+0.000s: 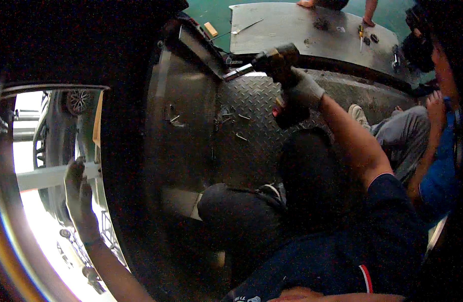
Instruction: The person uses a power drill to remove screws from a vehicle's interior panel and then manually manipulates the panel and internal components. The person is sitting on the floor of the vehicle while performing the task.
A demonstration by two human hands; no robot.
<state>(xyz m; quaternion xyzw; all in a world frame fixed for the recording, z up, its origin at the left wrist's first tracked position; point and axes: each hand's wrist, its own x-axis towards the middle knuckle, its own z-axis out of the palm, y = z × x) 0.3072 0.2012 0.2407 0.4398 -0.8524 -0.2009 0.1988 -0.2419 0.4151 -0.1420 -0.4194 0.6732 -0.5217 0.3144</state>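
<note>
My right hand (304,90), in a pale grey glove, is wrapped round the grip of a black and yellow cordless impact driver (277,58). Its long silver socket (239,72) points left, with the tip at the lower end of a dark upright panel (199,48); whether it touches a fastener cannot be made out. At far left, my gloved left hand (80,199) is raised with fingers stretched out, beside a window-like opening (55,88). Nothing shows in that hand, though dim light hides whether it rests on the frame.
Several small bolts or clips (241,136) lie on the diamond-plate floor (272,100) and a dark ledge. Beyond, a grey metal panel (287,25) carries a yellow-handled screwdriver (361,35) and small black parts. A person in a blue shirt (438,176) sits close at right; another person's hands rest at the panel's far edge.
</note>
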